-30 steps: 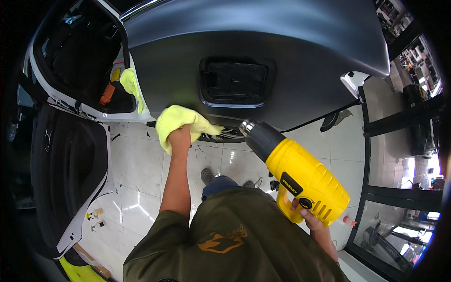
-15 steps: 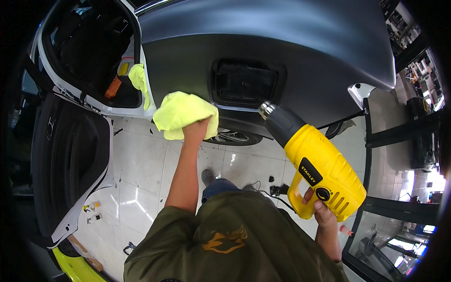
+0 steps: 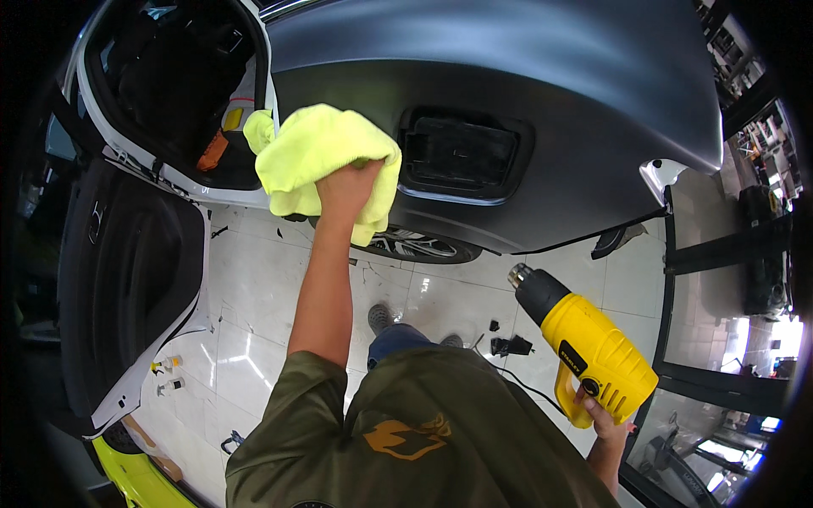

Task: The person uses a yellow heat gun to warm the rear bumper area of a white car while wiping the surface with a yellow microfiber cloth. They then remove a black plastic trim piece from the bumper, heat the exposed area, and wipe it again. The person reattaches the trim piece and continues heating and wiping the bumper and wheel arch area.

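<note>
My left hand [image 3: 347, 190] grips a bunched yellow-green microfiber cloth [image 3: 309, 152], which hides most of the fingers. The cloth covers part of the matte dark car side panel [image 3: 584, 127], left of a recessed fuel-filler opening [image 3: 461, 152] with a black lining. Low on the right, my right hand [image 3: 603, 419] is wrapped round the handle of a yellow heat gun [image 3: 600, 351]. Its metal nozzle points up and left, below the panel and apart from it.
An open car door [image 3: 135, 262] stands at the left, beside the door opening. A wheel [image 3: 423, 245] shows under the panel. Spray bottles [image 3: 169, 364] and black scraps [image 3: 511, 345] lie about the tiled floor [image 3: 254, 296], and the gun's cord trails there. Glass-panelled frames [image 3: 703, 372] line the right.
My left hand has moved the cloth up and slightly left over the panel. My right hand has lowered the heat gun, taking its nozzle away from the filler opening's lower edge.
</note>
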Demonstrator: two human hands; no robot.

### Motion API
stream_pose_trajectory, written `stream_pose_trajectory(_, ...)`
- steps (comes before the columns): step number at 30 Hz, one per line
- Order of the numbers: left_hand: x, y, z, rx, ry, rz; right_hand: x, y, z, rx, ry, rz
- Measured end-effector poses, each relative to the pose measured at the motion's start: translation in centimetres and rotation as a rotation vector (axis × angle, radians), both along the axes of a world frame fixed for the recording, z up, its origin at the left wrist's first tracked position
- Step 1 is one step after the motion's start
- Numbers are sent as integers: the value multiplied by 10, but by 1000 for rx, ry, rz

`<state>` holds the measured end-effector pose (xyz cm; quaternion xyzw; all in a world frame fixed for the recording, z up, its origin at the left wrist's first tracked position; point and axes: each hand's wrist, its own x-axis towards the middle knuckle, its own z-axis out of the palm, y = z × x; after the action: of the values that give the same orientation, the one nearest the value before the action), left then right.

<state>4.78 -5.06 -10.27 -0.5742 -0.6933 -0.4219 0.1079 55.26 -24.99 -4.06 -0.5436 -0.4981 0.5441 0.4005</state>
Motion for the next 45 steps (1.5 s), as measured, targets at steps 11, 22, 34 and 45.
stream_pose_trajectory(11, -8, 26, 50, 74, 145, -71, 101, -4, 21, 531, 465, -551)
stream_pose_trajectory(22, -3, 7, 26, -95, 163, -46, 119, -59, -153, -34, 138, -1156)
stream_pose_trajectory(34, 3, 29, 57, -47, 191, -47, 112, -133, -228, -310, 36, -1095)
stream_pose_trajectory(45, 33, -14, -63, -46, -180, 21, 112, -177, -239, -386, 3, -1075)
